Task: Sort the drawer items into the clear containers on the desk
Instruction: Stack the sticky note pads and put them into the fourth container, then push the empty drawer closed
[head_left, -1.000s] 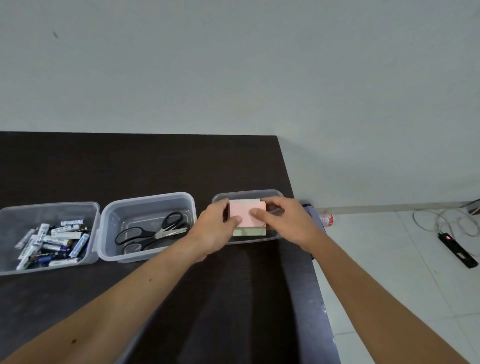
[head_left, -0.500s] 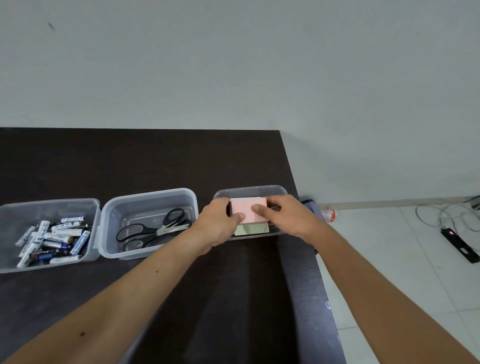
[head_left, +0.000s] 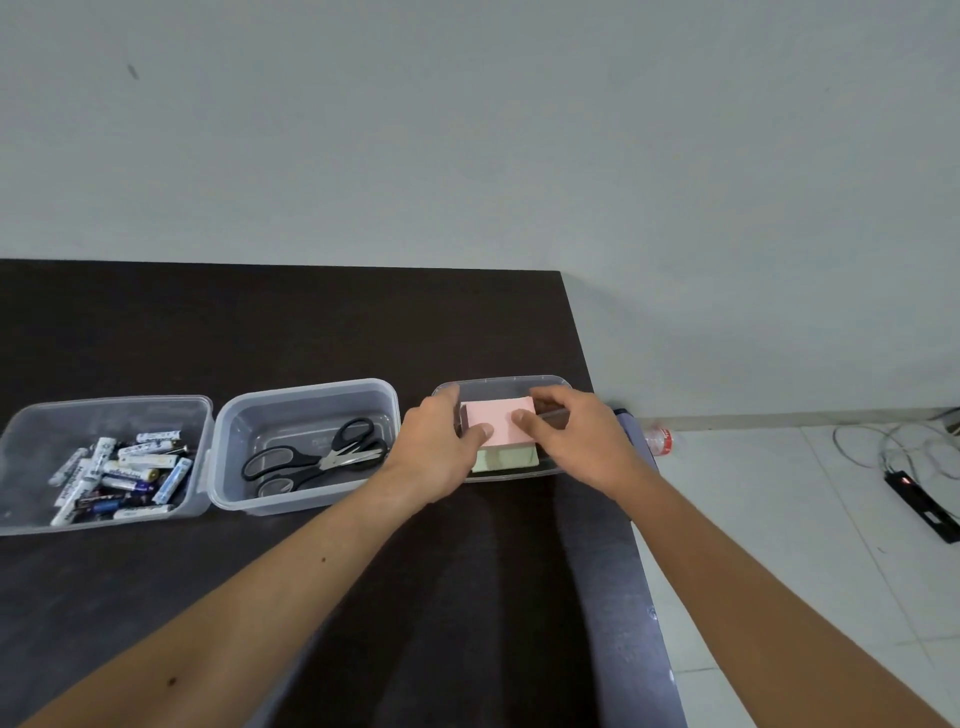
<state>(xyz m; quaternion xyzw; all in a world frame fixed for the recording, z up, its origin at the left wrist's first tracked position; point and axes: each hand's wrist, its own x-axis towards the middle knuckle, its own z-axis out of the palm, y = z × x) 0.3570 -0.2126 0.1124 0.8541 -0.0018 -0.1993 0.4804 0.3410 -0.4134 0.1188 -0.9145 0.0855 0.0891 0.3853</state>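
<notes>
Spanning a dark worktop (head_left: 311, 322) from 9 o'clock to 3 o'clock, three clear containers sit in a row w/ their sorted contents. Far left container (head_left: 31, 431) holds a loose pile of batteries (head_left: 122, 475), mostly white, some dark. Just beside it, the middle container (head_left: 306, 400) holds black-handled scissors (head_left: 317, 460) lying flat, blades pointing toward 3 o'clock. Right container (head_left: 498, 383), near the worktop's right edge, holds a green pad (head_left: 506, 460) w/ a pink sticky-note pad (head_left: 498, 426) stacked on top. Left hand (head_left: 436, 457) grips the pink pad's left side, thumb on its top face, fingers curled over the far edge at abt 11 o'clock; right hand (head_left: 576, 441) grasps the pad's right side, thumb also on top, fingers curled behind. Both forearms reach in from 6 o'clock. Beyond the worktop edge at 3 o'clock, a plastic bottle (head_left: 658, 440) lies on the tiled floor (head_left: 779, 519) by the wall (head_left: 467, 130); farther right, a black power strip (head_left: 922, 499) w/ a red light, tangled cables (head_left: 883, 441) beside it.
</notes>
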